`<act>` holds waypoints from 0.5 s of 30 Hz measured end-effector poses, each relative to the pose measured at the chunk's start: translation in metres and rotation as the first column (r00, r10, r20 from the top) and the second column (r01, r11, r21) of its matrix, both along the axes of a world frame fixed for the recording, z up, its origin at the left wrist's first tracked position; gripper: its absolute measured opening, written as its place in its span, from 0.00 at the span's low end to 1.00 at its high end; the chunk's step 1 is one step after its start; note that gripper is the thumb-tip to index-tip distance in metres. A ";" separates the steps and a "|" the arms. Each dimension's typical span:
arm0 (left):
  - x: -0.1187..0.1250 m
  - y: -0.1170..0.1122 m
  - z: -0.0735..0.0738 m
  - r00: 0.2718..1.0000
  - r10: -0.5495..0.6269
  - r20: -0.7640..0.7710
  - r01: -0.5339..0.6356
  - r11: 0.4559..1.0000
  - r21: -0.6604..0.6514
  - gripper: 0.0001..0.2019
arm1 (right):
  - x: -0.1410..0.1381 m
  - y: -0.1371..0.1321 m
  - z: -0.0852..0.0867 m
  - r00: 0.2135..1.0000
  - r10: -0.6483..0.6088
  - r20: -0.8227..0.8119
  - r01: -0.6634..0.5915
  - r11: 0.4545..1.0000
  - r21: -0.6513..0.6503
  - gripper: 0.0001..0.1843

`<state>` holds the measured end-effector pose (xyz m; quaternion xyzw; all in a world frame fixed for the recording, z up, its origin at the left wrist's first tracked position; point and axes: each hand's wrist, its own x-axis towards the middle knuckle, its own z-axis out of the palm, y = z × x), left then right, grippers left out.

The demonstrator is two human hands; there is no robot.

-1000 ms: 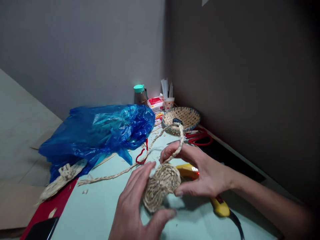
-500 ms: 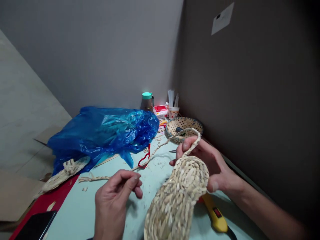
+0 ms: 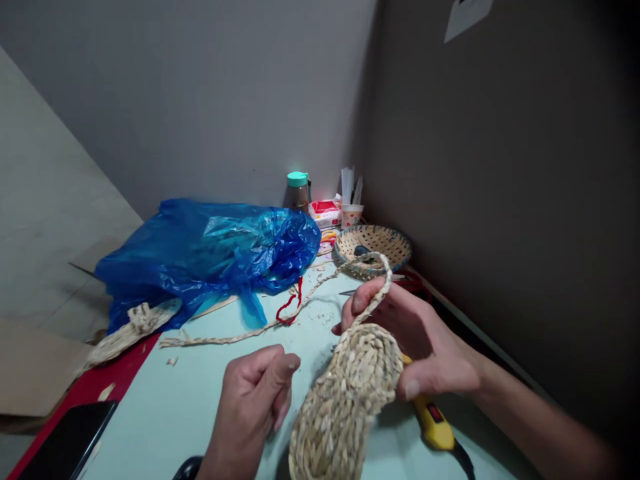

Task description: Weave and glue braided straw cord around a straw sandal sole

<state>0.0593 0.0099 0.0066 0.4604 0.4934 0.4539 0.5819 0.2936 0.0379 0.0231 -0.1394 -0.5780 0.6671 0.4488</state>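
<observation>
Straw-coloured plant fibre, braided and coiled flat into a sole-shaped piece (image 3: 345,407), is filling the lower centre of the frame, its narrower rounded end pointing up and its broader end running off the bottom edge. The right hand (image 3: 435,347) is grasping that upper end, thumb along the right edge and fingers behind the top, probably so that the coiled face is staying tilted into view. From the same end a loose, pale braided cord (image 3: 387,273) is arching past the right fingers and trailing leftward across the pale green worktop (image 3: 200,393); the raised loop is seemingly keeping it off the coils. Left of the piece, the left hand (image 3: 257,393) is hovering apart from it, its grip curled in with the thumb over the forefinger; whether it is pinching anything thin, I cannot tell.

Below the right hand a yellow tool with a red switch (image 3: 439,432) is lying, apparently within easy reach. A red strand of yarn (image 3: 301,288) is crossing the cord mid-frame. Further up, a round woven basket (image 3: 400,250) is sitting near the dark wall, while a crumpled blue plastic bag (image 3: 200,247) is occupying the left, perhaps pushed aside to leave working room.
</observation>
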 end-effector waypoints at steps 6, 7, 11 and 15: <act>-0.001 0.007 0.007 0.998 -0.033 -0.059 0.040 0.993 0.113 0.14 | 0.001 0.002 -0.001 0.999 -0.033 0.034 0.032 0.999 0.024 0.32; 0.000 0.008 0.009 0.996 -0.062 -0.061 0.070 0.990 0.125 0.09 | 0.001 0.003 -0.001 0.999 -0.032 0.041 0.031 0.999 0.024 0.31; 0.003 0.005 0.012 0.983 -0.180 0.030 0.179 0.983 0.029 0.08 | 0.001 0.004 -0.002 0.998 -0.025 0.064 0.022 0.999 0.044 0.30; 0.009 0.000 0.010 0.948 -0.207 0.241 0.245 0.959 -0.142 0.14 | -0.001 0.005 -0.003 0.995 -0.039 0.086 0.033 0.997 0.065 0.30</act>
